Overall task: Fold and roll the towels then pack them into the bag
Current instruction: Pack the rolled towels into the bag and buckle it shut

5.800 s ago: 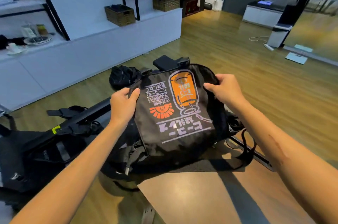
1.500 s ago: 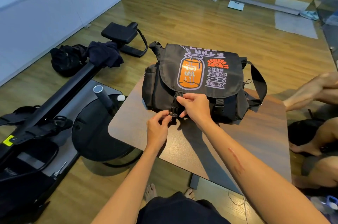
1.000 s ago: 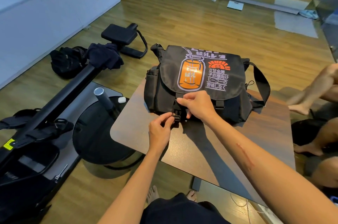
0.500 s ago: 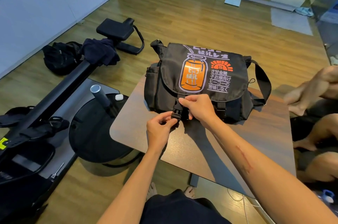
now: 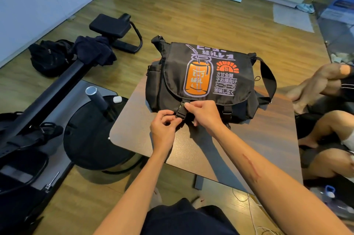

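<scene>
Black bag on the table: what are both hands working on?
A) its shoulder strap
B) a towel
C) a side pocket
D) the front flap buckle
D: the left hand and right hand pinch the buckle under the black bag's closed flap.

The black bag (image 5: pixel 201 79) carries the only legible print, all on its front flap (image 5: pixel 206 73). Pale Japanese characters run along the flap's top edge, too stylised to read surely. Below an orange sun emblem (image 5: pixel 227 66), four underlined lines appear to read さ甘全開, 子お様向け, ヒーコーの, 苦味しなく. An orange can drawing (image 5: pixel 198 79) bears faint characters.
</scene>
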